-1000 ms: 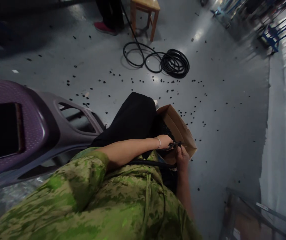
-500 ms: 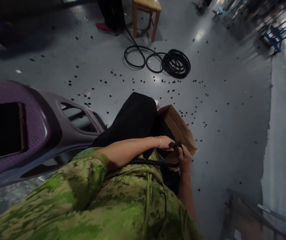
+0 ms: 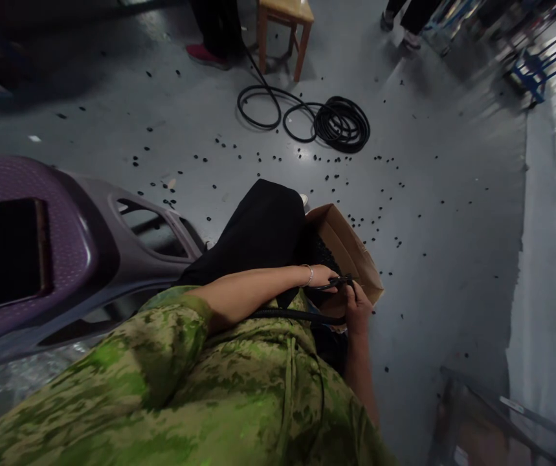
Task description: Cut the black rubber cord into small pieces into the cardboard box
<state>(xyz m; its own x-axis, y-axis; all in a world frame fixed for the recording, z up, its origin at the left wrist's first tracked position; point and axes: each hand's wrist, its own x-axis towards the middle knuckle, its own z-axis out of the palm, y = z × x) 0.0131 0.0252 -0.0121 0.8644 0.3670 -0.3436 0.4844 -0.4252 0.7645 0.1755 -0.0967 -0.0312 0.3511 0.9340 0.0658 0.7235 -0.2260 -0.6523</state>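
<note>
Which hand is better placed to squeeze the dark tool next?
Probably the left hand: it seems to grip the dark tool by its handles. The right hand seems busy holding the black tube.

Grey floor [image 3: 452, 291]: black hose coil [image 3: 329, 123], scattered black bits [image 3: 336, 176]

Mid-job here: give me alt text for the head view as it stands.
The left hand holds a dark, scissors-like tool by a dark piece in the right hand, above an open cardboard box. A black ribbed tube runs across the body toward the right hand. Small black pieces dot the grey floor, where a black hose lies coiled.
</note>
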